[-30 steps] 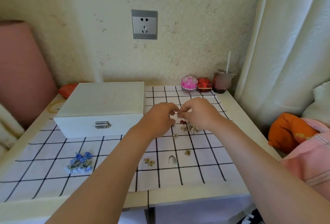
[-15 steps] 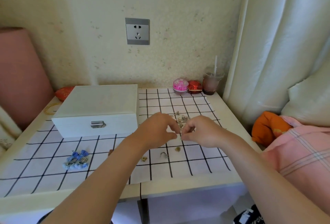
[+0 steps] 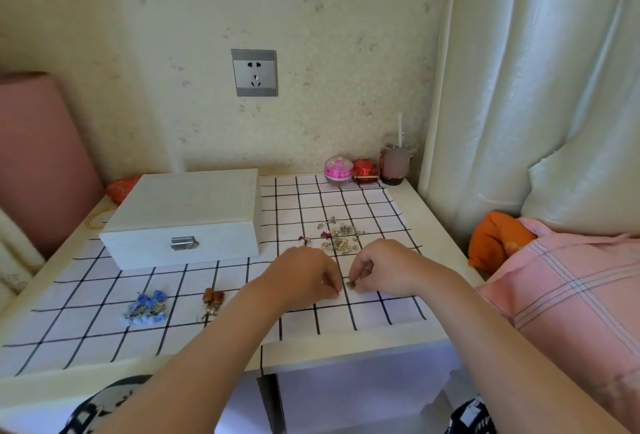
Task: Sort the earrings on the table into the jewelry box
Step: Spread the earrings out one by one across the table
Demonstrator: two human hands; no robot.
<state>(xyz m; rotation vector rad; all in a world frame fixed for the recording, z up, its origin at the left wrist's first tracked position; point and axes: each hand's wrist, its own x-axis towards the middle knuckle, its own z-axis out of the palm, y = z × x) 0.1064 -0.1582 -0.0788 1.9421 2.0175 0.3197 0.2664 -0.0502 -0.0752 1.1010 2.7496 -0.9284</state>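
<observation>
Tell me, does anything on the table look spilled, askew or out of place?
Nothing spilled or damaged. The jewelry box sits closed, while a tangled earring pile, a blue pair and an orange pair lie loose on the checked cloth.

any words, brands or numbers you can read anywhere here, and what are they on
No text here can be read.
Red jar: gold band, any print too blurred.
Black and white item at the bottom right edge: marks like print, too small to read.
Jewelry box, wall socket, drink cup: no lettering shows.
</observation>
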